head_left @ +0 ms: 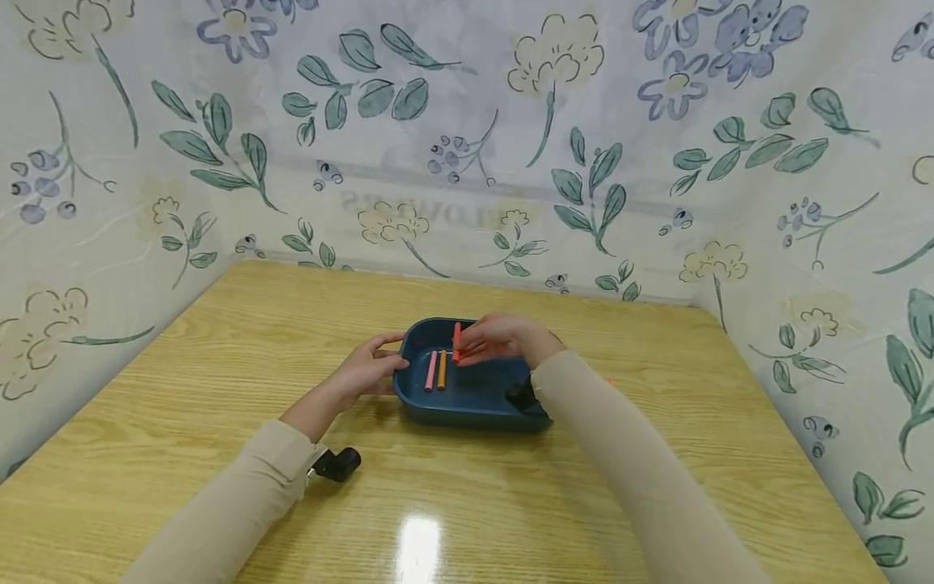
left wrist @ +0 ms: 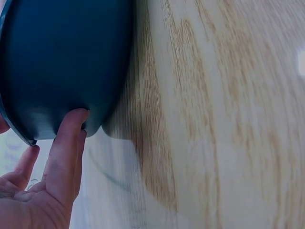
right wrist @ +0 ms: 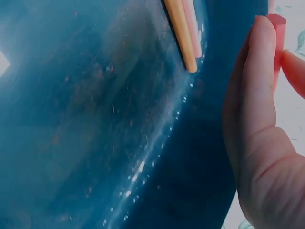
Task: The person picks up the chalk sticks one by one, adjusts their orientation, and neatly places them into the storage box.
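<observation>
A dark blue rounded tub (head_left: 467,415) sits on the table in front of me. My left hand (head_left: 367,367) holds its left end, fingers (left wrist: 69,148) against the outside wall and one digit over the rim. Above the inside of the tub my right hand (head_left: 503,334) pinches a red crayon (head_left: 457,342) between thumb and fingers, roughly upright in the head view. A pink crayon (head_left: 431,371) and an orange crayon (head_left: 442,371) lie side by side on the tub floor, left of the right hand. My right forearm hides the tub's right end.
Right of the tub, a small bit of a reddish thing (head_left: 609,380) shows past the right sleeve. Black wrist cameras hang by both wrists, the right one (head_left: 521,395) over the tub. Flower-patterned cloth (head_left: 467,162) stands behind the wooden table (head_left: 306,316) and at its sides.
</observation>
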`<state>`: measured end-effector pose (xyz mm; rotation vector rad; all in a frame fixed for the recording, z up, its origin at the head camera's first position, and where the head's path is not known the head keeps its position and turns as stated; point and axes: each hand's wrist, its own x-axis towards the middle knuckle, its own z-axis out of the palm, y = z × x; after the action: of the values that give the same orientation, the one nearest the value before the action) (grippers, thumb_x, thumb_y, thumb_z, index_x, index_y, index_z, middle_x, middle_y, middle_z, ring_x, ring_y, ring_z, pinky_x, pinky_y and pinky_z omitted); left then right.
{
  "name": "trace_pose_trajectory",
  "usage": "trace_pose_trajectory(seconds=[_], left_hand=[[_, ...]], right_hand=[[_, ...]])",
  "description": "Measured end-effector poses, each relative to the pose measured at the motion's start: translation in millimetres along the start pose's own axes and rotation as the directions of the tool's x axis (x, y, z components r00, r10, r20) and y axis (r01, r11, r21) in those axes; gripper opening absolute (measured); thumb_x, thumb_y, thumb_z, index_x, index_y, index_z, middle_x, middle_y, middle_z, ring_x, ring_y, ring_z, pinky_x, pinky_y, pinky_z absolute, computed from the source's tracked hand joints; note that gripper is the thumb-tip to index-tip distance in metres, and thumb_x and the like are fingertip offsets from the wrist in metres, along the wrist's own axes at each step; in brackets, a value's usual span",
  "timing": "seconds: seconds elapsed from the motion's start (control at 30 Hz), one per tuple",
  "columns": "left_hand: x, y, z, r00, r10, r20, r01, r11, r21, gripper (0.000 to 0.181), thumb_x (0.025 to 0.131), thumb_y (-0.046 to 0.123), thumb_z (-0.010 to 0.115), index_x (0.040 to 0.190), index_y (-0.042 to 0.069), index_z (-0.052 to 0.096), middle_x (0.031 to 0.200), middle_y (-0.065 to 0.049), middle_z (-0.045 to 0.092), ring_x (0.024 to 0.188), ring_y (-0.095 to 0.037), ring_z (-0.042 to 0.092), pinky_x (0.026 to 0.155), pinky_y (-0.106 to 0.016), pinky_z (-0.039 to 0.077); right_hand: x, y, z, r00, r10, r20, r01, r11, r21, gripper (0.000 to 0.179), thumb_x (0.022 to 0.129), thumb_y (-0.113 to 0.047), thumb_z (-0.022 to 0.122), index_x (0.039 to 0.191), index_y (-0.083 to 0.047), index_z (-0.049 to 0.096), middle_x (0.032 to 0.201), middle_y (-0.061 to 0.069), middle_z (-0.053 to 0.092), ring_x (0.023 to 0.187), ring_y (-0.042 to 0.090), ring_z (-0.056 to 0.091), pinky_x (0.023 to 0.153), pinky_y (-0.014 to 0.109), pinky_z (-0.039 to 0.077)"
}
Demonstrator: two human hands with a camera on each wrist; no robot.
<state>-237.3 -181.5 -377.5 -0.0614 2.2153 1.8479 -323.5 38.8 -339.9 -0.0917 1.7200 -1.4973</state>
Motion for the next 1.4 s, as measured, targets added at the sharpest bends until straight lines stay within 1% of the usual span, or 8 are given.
trace_pose_trajectory(seconds=[0.2, 0.4, 0.53, 0.63, 0.87, 1.17, 1.27, 1.4], left_hand=[[-0.5, -0.2, -0.4, 1.000, 0.002, 0.012, -0.002, 1.000, -0.007, 0.058, 0.093, 0.009, 0.050, 0.146, 0.006, 0.025, 0.133, -0.029, 0.040, 0.114, -0.040, 0.051, 0.076, -0.040, 0.054], [0.7, 0.4, 0.2, 1.000, -0.005, 0.009, 0.005, 1.000, -0.014, 0.058, 0.093, 0.009, 0.051, 0.146, 0.007, 0.026, 0.133, -0.029, 0.041, 0.112, -0.039, 0.052, 0.076, -0.040, 0.054], [0.1, 2.1, 1.1, 1.000, -0.011, 0.005, 0.011, 1.000, -0.015, 0.058, 0.093, 0.008, 0.051, 0.146, 0.008, 0.027, 0.133, -0.028, 0.041, 0.111, -0.039, 0.052, 0.076, -0.040, 0.054], [-0.8, 3.2, 1.8, 1.000, -0.010, 0.008, 0.010, 1.000, -0.018, 0.058, 0.093, 0.008, 0.051, 0.145, 0.008, 0.027, 0.132, -0.028, 0.041, 0.111, -0.039, 0.052, 0.075, -0.040, 0.055], [-2.3, 3.6, 1.6, 1.000, -0.013, 0.006, 0.013, 1.000, -0.026, 0.058, 0.092, 0.008, 0.051, 0.145, 0.008, 0.028, 0.132, -0.028, 0.042, 0.110, -0.038, 0.053, 0.075, -0.039, 0.055], [-0.6, 2.5, -0.1, 1.000, -0.021, -0.003, 0.021, 1.000, -0.022, 0.057, 0.092, 0.008, 0.052, 0.145, 0.008, 0.029, 0.132, -0.027, 0.042, 0.109, -0.037, 0.054, 0.075, -0.039, 0.055], [-1.0, 1.7, -0.7, 1.000, -0.023, -0.003, 0.023, 0.999, -0.028, 0.058, 0.092, 0.007, 0.052, 0.145, 0.008, 0.028, 0.132, -0.028, 0.042, 0.109, -0.038, 0.054, 0.075, -0.039, 0.055], [-1.9, 0.6, -1.8, 1.000, -0.022, 0.001, 0.022, 0.999, -0.036, 0.058, 0.092, 0.007, 0.051, 0.145, 0.007, 0.027, 0.132, -0.028, 0.041, 0.110, -0.039, 0.053, 0.075, -0.039, 0.054]], right_hand=[[9.8, 3, 5, 0.998, 0.058, 0.007, -0.058, 0.998, -0.002, 0.022, 0.091, 0.006, 0.052, 0.111, 0.013, 0.055, 0.092, 0.017, 0.060, 0.080, 0.024, 0.061, 0.084, 0.036, 0.051], [17.3, 6, 7, 0.989, 0.140, -0.041, -0.138, 0.989, 0.049, 0.016, 0.090, 0.007, 0.053, 0.105, 0.010, 0.058, 0.087, 0.017, 0.061, 0.073, 0.024, 0.063, 0.067, 0.032, 0.056], [21.9, 10, 7, 0.982, 0.178, -0.066, -0.175, 0.983, 0.049, 0.024, 0.090, 0.008, 0.053, 0.113, 0.012, 0.056, 0.084, 0.017, 0.061, 0.070, 0.023, 0.062, 0.061, 0.029, 0.056], [24.0, 13, 7, 0.979, 0.187, -0.085, -0.185, 0.982, 0.029, 0.029, 0.089, 0.008, 0.054, 0.118, 0.013, 0.055, 0.084, 0.017, 0.061, 0.070, 0.023, 0.062, 0.062, 0.028, 0.056], [25.5, 15, 10, 0.966, 0.232, -0.118, -0.231, 0.973, 0.020, 0.026, 0.087, 0.008, 0.057, 0.113, 0.011, 0.056, 0.085, 0.018, 0.061, 0.069, 0.023, 0.063, 0.065, 0.029, 0.056], [26.1, 12, 12, 0.959, 0.252, -0.132, -0.254, 0.967, -0.001, 0.028, 0.087, 0.007, 0.058, 0.114, 0.010, 0.056, 0.086, 0.018, 0.063, 0.069, 0.024, 0.065, 0.067, 0.029, 0.055], [25.3, 11, 11, 0.960, 0.248, -0.131, -0.251, 0.968, -0.007, 0.027, 0.086, 0.007, 0.059, 0.113, 0.010, 0.057, 0.086, 0.018, 0.064, 0.070, 0.024, 0.065, 0.068, 0.029, 0.055], [24.1, 10, 9, 0.968, 0.207, -0.144, -0.213, 0.977, -0.028, 0.026, 0.086, 0.005, 0.061, 0.112, 0.010, 0.059, 0.088, 0.018, 0.064, 0.070, 0.023, 0.065, 0.070, 0.030, 0.055]])
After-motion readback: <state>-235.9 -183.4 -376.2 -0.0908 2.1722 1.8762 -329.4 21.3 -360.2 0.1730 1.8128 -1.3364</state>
